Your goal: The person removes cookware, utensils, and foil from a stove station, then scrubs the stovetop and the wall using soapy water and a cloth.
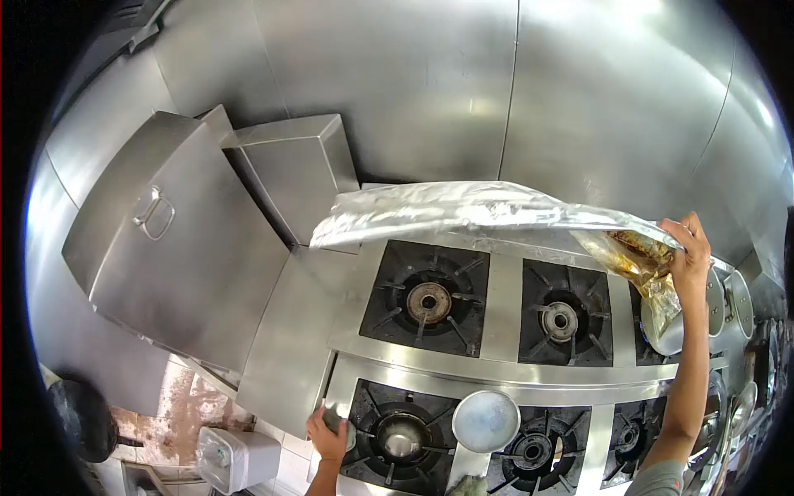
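Observation:
My right hand (688, 252) is raised over the back right of the stove, its fingers closed on the edge of a long sheet of aluminium foil (471, 207). The foil stretches leftward above the back burners, and its right end hangs down with brown, greasy stains. At the front left edge of the stove, my left hand (329, 436) is closed around a grey-green scouring pad (341, 423), partly hidden by the fingers. A white bowl (485, 422) of cloudy, bluish liquid stands between the front burners. A shiny metal dome (403, 436) sits on the front left burner.
Black burner grates (428, 302) line the steel stove. Pots (736, 306) crowd its right end. A steel box with a handle (153, 215) stands at left. Below are a white bin (240, 459) and a black pan (83, 420). A greyish cloth-like thing (468, 486) lies at the front.

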The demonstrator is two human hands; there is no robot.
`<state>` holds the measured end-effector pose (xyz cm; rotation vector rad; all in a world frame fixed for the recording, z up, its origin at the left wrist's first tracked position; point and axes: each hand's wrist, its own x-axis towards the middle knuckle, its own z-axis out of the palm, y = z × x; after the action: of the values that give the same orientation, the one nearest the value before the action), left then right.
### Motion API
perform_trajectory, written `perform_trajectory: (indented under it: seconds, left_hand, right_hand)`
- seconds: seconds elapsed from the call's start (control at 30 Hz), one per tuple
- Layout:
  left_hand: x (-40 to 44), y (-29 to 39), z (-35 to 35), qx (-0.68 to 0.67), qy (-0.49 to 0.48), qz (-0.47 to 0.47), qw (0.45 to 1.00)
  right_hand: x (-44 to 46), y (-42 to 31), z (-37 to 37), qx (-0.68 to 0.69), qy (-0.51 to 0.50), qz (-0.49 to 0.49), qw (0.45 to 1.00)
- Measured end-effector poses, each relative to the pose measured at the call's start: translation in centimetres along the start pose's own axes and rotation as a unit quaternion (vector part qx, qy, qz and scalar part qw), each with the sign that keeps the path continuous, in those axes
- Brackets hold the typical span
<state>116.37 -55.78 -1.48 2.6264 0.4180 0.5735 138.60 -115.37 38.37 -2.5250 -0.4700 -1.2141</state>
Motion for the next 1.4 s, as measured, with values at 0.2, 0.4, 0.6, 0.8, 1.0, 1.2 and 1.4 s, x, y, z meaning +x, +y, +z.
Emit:
perform_trajectory:
  seconds: [0.2, 0.4, 0.6, 0.8, 1.0, 1.2, 1.4]
  left_hand:
    - [13.7, 11.7, -20.0, -0.128, 0.284, 0.24, 0.92]
    - [13.2, 9.2, -33.2, -0.133, -0.109, 0.173, 0.97]
    - [0.2, -9.6, -32.2, -0.239, -0.153, -0.069, 0.957]
    - [-7.5, -28.2, -32.5, -0.003, 0.266, -0.192, 0.945]
    - [-12.9, -35.4, -40.1, -0.206, 0.542, -0.37, 0.726]
    - [-16.3, -33.1, -40.4, -0.633, 0.493, -0.355, 0.479]
    - [-21.2, -35.8, -37.5, -0.751, 0.333, -0.406, 0.401]
  right_hand:
    - [3.4, -11.1, -1.0, 0.069, 0.016, -0.141, 0.988]
    - [3.2, -29.0, 4.7, 0.353, -0.033, -0.175, 0.919]
    - [-7.3, -56.3, 12.3, 0.559, -0.116, -0.052, 0.82]
    - [-10.9, -78.2, 13.3, 0.658, -0.242, -0.066, 0.71]
    - [-20.6, -89.3, 16.0, 0.645, -0.47, -0.061, 0.599]
    - [-36.1, -96.9, 16.9, 0.693, -0.544, -0.025, 0.472]
    - [-40.2, -100.3, 18.7, 0.656, -0.562, 0.063, 0.499]
